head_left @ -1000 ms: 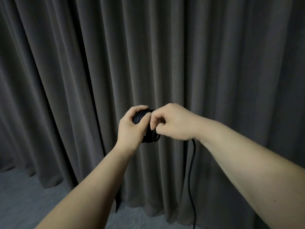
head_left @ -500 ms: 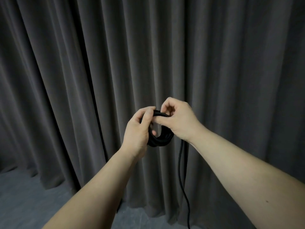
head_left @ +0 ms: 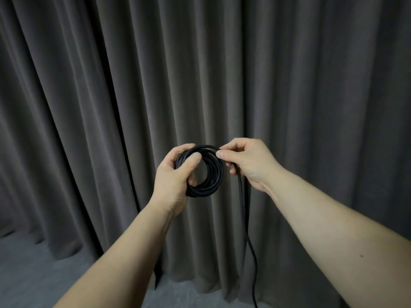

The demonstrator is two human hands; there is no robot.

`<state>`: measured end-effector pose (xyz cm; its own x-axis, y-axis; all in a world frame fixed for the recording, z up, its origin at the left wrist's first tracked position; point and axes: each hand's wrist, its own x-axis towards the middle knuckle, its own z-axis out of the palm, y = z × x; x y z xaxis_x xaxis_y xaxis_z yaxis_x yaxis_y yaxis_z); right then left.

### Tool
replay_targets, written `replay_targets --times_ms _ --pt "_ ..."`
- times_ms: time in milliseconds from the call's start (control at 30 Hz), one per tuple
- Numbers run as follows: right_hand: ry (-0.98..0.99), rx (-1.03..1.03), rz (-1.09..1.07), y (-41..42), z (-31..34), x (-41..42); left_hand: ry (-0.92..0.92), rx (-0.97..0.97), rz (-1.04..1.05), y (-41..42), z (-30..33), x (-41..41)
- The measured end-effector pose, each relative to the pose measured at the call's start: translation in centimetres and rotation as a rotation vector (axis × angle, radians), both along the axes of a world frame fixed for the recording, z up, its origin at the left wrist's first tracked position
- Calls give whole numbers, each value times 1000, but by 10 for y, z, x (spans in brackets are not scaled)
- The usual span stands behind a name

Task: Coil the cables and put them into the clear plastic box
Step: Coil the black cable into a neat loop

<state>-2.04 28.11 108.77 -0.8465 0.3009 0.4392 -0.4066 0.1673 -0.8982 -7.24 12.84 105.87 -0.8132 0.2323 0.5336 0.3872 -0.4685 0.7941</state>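
A black cable is wound into a round coil of several loops, held up in front of me at chest height. My left hand grips the coil's left side, thumb across the front of the loops. My right hand pinches the free strand at the coil's top right between thumb and forefinger. From that hand the loose tail hangs straight down and leaves the bottom edge of the view. The clear plastic box is not in view.
A dark grey pleated curtain fills the whole background. A strip of grey floor shows at the lower left and along the bottom.
The coil has turned to face me, showing its open centre. My right hand has moved from over the coil to its top right, laying the strand along the top.
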Motion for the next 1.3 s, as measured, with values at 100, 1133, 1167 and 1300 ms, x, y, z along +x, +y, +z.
replay_targets --times_ms 100,1133,1167,1300 --pt "40 100 -110 -2 -4 -3 5 11 -18 1 0 0" --pt "-35 1140 -210 -21 -8 19 -33 68 54 -3 7 5" --pt "-28 1113 -223 -22 -9 17 -42 80 51 -3 7 5" --pt "-34 975 -218 -27 -11 16 -32 92 30 -7 8 6"
